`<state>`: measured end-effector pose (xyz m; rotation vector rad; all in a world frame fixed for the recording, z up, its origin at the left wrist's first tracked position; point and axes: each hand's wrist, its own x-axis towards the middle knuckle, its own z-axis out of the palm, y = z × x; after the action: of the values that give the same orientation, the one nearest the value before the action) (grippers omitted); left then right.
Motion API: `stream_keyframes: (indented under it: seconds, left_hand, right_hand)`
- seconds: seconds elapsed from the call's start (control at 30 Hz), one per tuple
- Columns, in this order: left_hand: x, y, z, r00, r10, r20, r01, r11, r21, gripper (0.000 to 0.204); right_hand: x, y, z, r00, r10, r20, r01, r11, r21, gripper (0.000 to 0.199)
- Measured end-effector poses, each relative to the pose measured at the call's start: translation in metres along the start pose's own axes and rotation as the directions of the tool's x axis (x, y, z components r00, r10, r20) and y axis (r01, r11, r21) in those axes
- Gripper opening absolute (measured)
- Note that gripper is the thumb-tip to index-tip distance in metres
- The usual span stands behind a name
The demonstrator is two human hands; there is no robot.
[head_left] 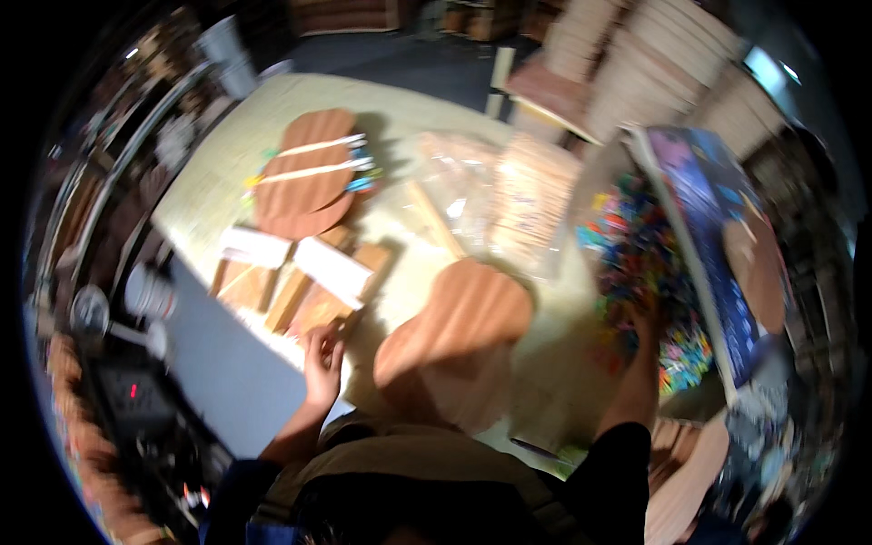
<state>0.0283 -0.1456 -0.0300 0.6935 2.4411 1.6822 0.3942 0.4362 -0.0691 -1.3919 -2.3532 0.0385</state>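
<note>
At the near left edge of the table, my left hand is held with fingers curled in, beside a wooden holder with a white strip. Whatever it may pinch is too blurred to make out. My right hand reaches into a box of small multicoloured pieces; its fingers are smeared and partly hidden among them. Between my hands lies a brown, rounded, wavy-edged board, partly in shadow. Farther left, a similar brown board stack has two pale strips across it and coloured bits at its sides.
A clear plastic bag and a bundle of pale sticks lie mid-table. A second white-topped wooden holder stands at left. Tall board stacks rise beyond the table. A scale with a red display sits at lower left.
</note>
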Motion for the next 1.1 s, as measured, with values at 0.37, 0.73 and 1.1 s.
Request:
stream_keyframes:
  seconds: [0.37,0.73,1.1]
  left_hand:
    - [0.09,-0.048,-0.005,0.787,-0.616,0.044,0.526,0.63,-0.571,0.021]
    - [0.12,-0.096,0.005,0.789,-0.531,0.31,0.469,0.195,-0.861,0.011]
    - [0.081,0.033,0.039,0.987,0.115,-0.113,-0.149,0.917,-0.369,0.008]
  right_hand:
    - [-0.122,-0.105,0.029,0.993,0.054,0.105,-0.057,0.998,0.031,0.041]
    - [-0.186,-0.141,0.005,0.989,0.065,-0.135,-0.092,0.976,-0.198,0.023]
    - [-0.206,-0.199,-0.055,0.792,0.037,0.609,0.219,0.914,-0.341,0.015]
